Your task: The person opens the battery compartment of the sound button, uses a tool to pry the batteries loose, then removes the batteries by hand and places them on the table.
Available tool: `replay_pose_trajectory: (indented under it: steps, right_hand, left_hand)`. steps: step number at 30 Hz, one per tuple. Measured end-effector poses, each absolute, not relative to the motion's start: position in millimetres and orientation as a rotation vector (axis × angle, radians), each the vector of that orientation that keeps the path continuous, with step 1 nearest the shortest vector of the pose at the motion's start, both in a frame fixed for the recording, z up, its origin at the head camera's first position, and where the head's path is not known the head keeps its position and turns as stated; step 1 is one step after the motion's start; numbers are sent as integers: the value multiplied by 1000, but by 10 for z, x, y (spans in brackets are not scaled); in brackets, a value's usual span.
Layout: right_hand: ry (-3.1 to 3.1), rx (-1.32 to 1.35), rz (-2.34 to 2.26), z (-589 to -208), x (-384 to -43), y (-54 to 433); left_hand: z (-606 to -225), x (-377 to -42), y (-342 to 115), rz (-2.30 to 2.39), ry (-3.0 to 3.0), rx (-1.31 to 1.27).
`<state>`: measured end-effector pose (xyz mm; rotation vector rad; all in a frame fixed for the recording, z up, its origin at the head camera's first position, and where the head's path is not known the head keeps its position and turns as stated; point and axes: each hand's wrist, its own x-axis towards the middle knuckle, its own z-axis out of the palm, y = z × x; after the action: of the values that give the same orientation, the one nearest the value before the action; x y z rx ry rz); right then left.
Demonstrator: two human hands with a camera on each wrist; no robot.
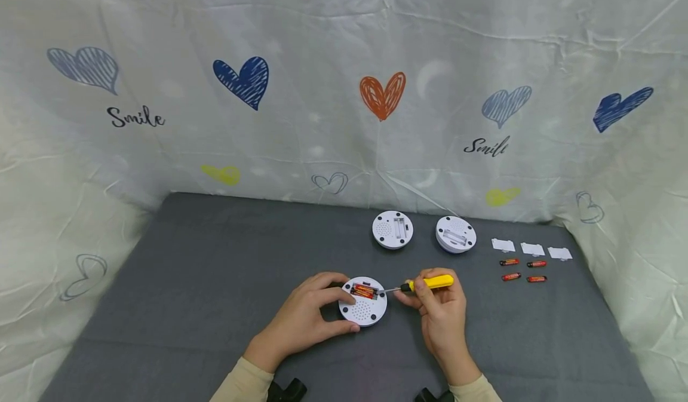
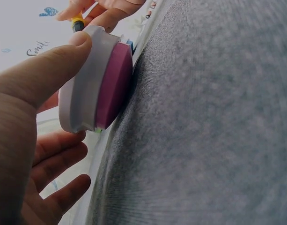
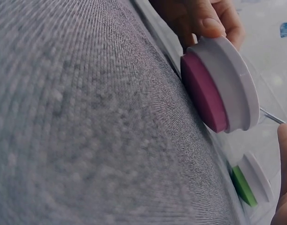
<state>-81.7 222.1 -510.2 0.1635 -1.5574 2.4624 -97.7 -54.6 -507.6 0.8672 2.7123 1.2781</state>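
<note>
A round white battery device (image 1: 361,313) lies with its open battery compartment facing up, and red-and-black batteries (image 1: 364,291) sit inside. My left hand (image 1: 306,312) grips its left side between thumb and fingers. In the left wrist view, the thumb presses the white rim of the device (image 2: 82,93), whose underside is purple-pink. A yellow screwdriver (image 1: 438,281) with a black collar is held in my right hand (image 1: 443,321). Its metal shaft points left, the tip at the right end of the compartment. Whether the tip touches a battery, I cannot tell.
Two similar white devices stand behind, one at the back middle (image 1: 393,230) and one further right (image 1: 455,235); both show compartments without batteries. At the right lie three white covers (image 1: 533,249) and several loose red batteries (image 1: 511,276). The grey cloth (image 1: 215,258) spreads leftward.
</note>
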Motion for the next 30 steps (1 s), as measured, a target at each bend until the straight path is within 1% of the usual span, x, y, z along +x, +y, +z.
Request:
replay_pose_trajectory:
  steps: [17, 30]
  right_hand:
    - [-1538, 65, 2375, -5083, -850, 2238]
    - [-1765, 52, 2226, -4936, -882, 2406]
  left_hand:
    - [-5075, -977, -543, 1281, 2724, 865]
    - [-5060, -987, -547, 1280, 2731, 885]
